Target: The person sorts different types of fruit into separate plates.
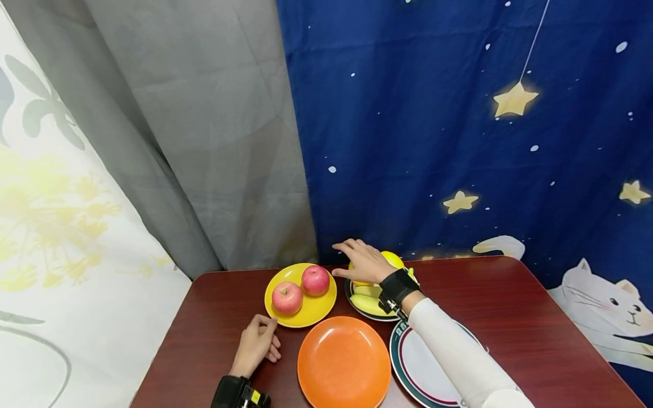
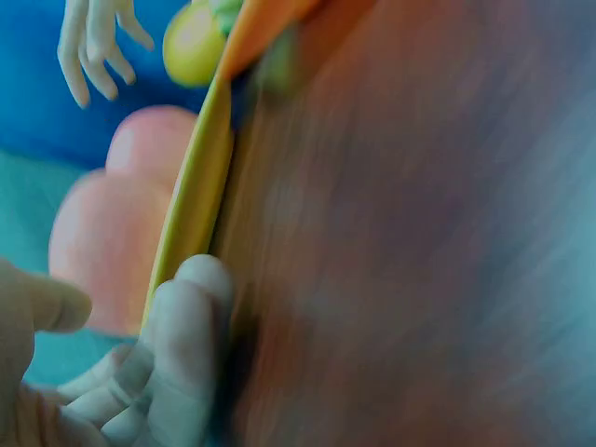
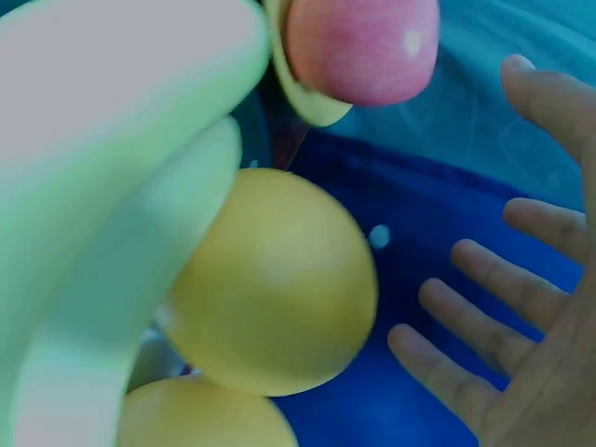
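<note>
My right hand (image 1: 364, 262) hovers with spread fingers over a dark-rimmed plate (image 1: 348, 290) at the back. That plate bears bananas (image 1: 367, 305) and yellow round fruits (image 1: 393, 259); the hand partly covers them. In the right wrist view, a gap separates its fingertips (image 3: 406, 341) from the nearest yellow fruit (image 3: 275, 284). By the near left rim of a yellow plate (image 1: 318, 309), my left hand (image 1: 257, 345) has loosely bent fingers and holds nothing. Whether it touches the rim is unclear. On the yellow plate sit two red apples (image 1: 287, 298).
An orange plate (image 1: 344, 362) lies in front, between the hands. Right of it is a white plate (image 1: 428, 368) with a green rim, partly beneath my right sleeve (image 1: 459, 348). Grey (image 1: 214, 141) and blue star-print curtains (image 1: 388, 141) hang behind the table's back edge.
</note>
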`<state>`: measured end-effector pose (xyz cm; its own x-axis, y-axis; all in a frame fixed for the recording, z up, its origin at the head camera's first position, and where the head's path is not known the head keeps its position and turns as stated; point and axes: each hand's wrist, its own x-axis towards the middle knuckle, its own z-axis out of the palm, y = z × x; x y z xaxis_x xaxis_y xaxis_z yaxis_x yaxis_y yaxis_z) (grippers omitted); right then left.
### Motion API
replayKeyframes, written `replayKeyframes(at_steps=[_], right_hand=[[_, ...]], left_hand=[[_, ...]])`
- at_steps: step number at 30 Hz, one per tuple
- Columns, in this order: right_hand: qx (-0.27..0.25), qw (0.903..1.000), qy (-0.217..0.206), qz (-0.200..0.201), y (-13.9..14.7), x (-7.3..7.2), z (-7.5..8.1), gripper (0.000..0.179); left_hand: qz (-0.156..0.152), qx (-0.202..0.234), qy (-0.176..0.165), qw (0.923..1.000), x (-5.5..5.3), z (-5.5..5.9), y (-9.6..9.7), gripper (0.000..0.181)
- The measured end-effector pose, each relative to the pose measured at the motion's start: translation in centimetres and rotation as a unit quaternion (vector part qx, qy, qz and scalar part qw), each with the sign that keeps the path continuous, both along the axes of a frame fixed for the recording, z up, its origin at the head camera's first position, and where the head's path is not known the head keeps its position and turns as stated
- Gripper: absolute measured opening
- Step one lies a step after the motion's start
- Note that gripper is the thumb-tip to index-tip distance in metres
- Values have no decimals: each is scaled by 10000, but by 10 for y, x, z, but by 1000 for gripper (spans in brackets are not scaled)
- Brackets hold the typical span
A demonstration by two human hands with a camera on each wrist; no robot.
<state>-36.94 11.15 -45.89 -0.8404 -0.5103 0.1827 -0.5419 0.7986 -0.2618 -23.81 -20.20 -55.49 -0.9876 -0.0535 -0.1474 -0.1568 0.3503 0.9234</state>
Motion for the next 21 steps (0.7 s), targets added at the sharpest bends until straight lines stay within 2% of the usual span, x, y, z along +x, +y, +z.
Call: replayKeyframes(at_steps=[5, 9, 14, 21], right_hand=[[194, 9989, -229, -355, 8, -1, -13, 74], [269, 9977, -345, -519, 14, -2, -24, 77], [245, 9971, -393, -605, 17, -5, -35, 74], [446, 9967, -350, -575, 14, -8, -46, 77]], left_hand=[[-732, -42, 48, 9973, 22, 1, 18, 37], [-1204, -123, 296, 9922, 31, 1, 32, 33], [-1506, -279, 482, 9870, 32, -2, 40, 26], [-1894, -308, 231, 9811, 24, -6, 37, 30]])
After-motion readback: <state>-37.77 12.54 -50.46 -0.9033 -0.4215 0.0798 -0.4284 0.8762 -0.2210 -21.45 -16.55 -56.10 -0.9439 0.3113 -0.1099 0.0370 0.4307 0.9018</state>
